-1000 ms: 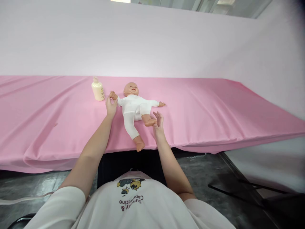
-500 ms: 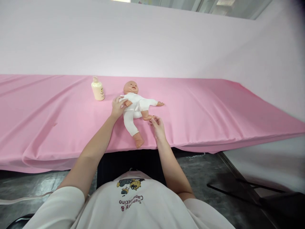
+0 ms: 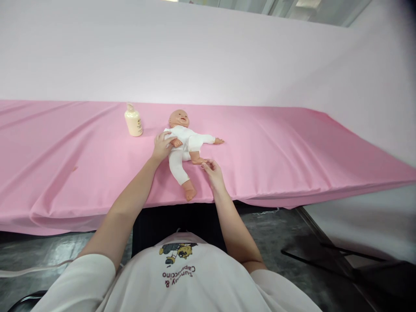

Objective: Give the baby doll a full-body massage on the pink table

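Note:
A baby doll [image 3: 182, 138] with a white cloth body lies face up on the pink cloth, its head toward the wall. Its bent leg crosses over, with the bare foot pointing right. My left hand [image 3: 162, 146] is closed on the doll's arm at the left, near its small hand. The toes of the bent leg's foot are pinched between the thumb and fingers of my right hand [image 3: 213, 170]. The doll's other leg stretches toward the near edge, and its other arm reaches out to the right.
A cream pump bottle [image 3: 134, 122] stands left of the doll on the pink-covered table [image 3: 276, 151]. Behind the table rises a white wall. Dark thin legs of some furniture [image 3: 312, 263] show on the floor at the lower right.
My right hand and the doll's bent foot have shifted slightly to the left. The doll's hand beside my left hand has moved a little to the right.

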A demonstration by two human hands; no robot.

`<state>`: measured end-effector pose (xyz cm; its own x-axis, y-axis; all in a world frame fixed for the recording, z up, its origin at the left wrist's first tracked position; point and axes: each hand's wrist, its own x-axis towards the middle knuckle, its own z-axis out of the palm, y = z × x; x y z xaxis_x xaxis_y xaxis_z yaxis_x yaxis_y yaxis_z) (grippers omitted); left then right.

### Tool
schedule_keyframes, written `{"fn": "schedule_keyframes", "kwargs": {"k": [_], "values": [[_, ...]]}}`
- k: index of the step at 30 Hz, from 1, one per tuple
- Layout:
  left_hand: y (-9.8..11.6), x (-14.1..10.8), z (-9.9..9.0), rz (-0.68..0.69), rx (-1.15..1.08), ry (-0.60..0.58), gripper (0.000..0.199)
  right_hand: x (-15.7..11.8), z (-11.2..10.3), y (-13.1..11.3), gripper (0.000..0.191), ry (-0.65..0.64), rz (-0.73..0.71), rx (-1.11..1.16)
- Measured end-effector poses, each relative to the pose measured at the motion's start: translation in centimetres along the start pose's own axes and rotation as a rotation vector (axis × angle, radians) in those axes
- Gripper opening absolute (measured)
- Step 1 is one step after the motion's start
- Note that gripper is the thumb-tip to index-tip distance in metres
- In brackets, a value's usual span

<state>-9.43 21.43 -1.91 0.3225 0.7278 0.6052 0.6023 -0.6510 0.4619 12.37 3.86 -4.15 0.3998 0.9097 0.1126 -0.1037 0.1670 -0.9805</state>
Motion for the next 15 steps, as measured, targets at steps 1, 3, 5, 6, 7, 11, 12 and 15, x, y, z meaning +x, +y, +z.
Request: {"fn": "schedule_keyframes", "kwargs": {"k": [1,3,5,6,7,11,12,15], "values": [[0.0,0.0,0.0,-0.003,-0.004,0.005,0.033,0.0,0.0,0.0,0.045,-0.002,-0.011,-0.009],[-0.2,0.0,0.1,-0.016,-0.024,0.035,0.033,-0.1,0.0,-0.1,0.044,-0.017,-0.045,-0.014],[-0.6,0.0,0.2,-0.039,-0.051,0.089,0.033,-0.2,0.0,-0.1,0.049,-0.048,-0.076,0.006],[-0.8,0.1,0.1,-0.054,-0.066,0.118,0.034,-0.1,0.0,-0.1,0.054,-0.059,-0.093,0.022],[-1.1,0.1,0.1,-0.072,-0.081,0.145,0.035,-0.1,0.0,0.0,0.059,-0.057,-0.117,0.037],[-2.4,0.4,0.0,-0.155,-0.154,0.241,0.038,0.3,-0.1,0.4,0.071,0.027,-0.280,0.120],[-2.8,0.4,0.0,-0.173,-0.182,0.267,0.038,0.3,-0.1,0.5,0.071,0.039,-0.316,0.152],[-4.0,0.6,0.1,-0.242,-0.277,0.349,0.038,0.3,-0.2,0.5,0.070,0.051,-0.360,0.216]]}}
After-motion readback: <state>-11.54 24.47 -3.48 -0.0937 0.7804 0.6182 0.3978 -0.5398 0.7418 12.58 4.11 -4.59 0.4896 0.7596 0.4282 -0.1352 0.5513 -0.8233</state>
